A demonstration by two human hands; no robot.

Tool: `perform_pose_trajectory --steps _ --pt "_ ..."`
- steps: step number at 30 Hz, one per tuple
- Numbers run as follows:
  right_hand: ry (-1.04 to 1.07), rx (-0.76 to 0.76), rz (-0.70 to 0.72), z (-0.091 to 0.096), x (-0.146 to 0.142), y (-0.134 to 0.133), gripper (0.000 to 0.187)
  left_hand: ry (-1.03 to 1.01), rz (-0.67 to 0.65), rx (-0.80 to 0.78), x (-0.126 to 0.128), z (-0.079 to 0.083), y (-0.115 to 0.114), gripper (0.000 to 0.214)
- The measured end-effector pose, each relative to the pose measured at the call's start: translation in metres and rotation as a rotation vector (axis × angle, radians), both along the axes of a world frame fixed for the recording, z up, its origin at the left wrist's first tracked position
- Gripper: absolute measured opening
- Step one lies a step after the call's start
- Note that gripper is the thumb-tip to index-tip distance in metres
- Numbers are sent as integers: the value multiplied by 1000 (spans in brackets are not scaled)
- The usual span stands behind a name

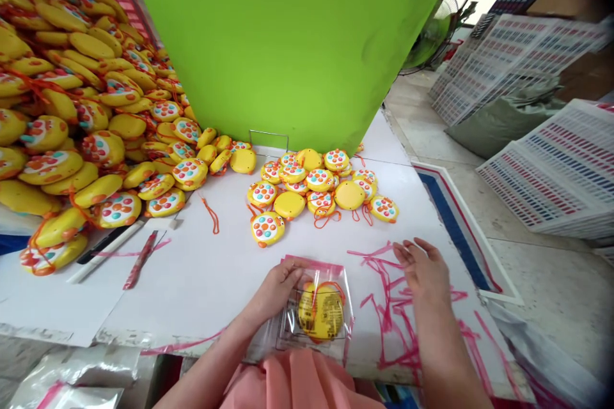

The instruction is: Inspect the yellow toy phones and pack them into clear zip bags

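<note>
Clear plastic bag (293, 326), yellow toy (329, 316) inside, lies at the counter's (215, 294) near edge. Left hand (281, 284): grip pinching bag's upper left corner. Right hand (425, 268): grip empty, fingers parted, near pink strips (385, 294). Risk: loosened pinch could let bag slide off.

A tall green panel (288, 45) stands on a white-topped table (211, 294), where a red pen-like tool (140, 260) lies near a white rod (94, 262). At right, a caged fan (432, 38) shows past the panel; a gray-green sack (511, 115) slumps between patterned white crates (556, 169).
</note>
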State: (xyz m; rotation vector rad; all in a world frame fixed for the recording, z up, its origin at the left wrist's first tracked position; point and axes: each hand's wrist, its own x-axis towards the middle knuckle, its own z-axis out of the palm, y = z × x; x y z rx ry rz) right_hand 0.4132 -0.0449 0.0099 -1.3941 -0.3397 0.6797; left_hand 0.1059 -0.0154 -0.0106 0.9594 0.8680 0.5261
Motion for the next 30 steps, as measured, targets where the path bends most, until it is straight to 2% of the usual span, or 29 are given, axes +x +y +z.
perform_pose_trajectory --steps 2,5,9,11,12,13,16,17,18,20,25,27,30 --pt "12 -26 -20 -1 24 -9 44 -41 6 -25 -1 -5 1 37" --pt "-8 -55 -41 1 41 -17 45 -26 8 11 -4 -3 2 41" --pt "-162 33 -231 8 38 -15 51 1 -8 36 -6 3 2 43" --pt "-250 48 -223 12 25 -14 48 10 -20 29 -6 4 2 41" --pt "-294 9 -122 14 16 -13 42 14 -22 31 -6 3 2 39" --pt "-340 -64 52 16 5 -14 35 16 -21 37 -6 3 2 38" --pt "-483 -316 753 19 -30 -15 30 11 -7 53 -6 2 1 37" --pt "-529 -357 927 18 -41 -15 30 5 -9 54 -6 2 1 37" --pt "-567 -370 1038 17 -51 -15 29 -3 -10 54 -6 2 1 38" --pt "-598 -354 1106 13 -67 -14 25 -24 -15 51 -7 3 1 39" --pt "-411 -306 1079 4 -76 -11 15 -67 -45 1 -10 4 3 44" --pt "-344 -306 1054 3 -70 -13 18 -114 -53 -46 -12 5 4 45" --pt "-259 -292 1035 3 -59 -20 35 -176 -34 -120 -13 7 5 47"
